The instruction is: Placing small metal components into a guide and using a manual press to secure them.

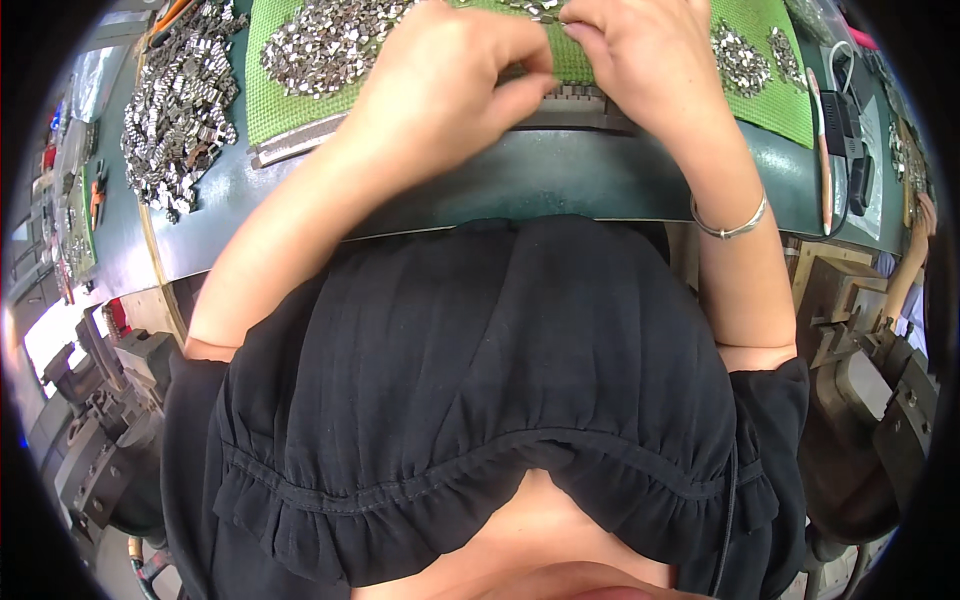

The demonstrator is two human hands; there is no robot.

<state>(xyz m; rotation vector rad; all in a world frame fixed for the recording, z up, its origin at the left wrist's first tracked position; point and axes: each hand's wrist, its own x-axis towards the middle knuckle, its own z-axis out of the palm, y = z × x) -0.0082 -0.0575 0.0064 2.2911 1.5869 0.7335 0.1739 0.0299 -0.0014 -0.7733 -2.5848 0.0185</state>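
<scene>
My left hand (455, 80) is bent over the near part of a green textured mat (262, 118), its thumb and forefinger tips close together. Whatever lies between those fingertips is too small to make out. Across from it, my right hand (655, 65) pinches thumb against forefinger near the top edge; what it holds, if anything, cannot be made out. Below and between the hands runs a metal strip (300, 138) along the mat's near edge, with a row of small metal pieces (575, 92) on it. More small shiny metal pieces (535, 10) lie between the hands.
Piles of small metal parts (320, 50) (740, 60) cover the mat on both sides. Linked metal pieces (180, 110) are heaped on the table at left. A pen-like stick (825, 165) and a black device with a cable (842, 125) lie at right. Another person's arm (915, 245) shows far right.
</scene>
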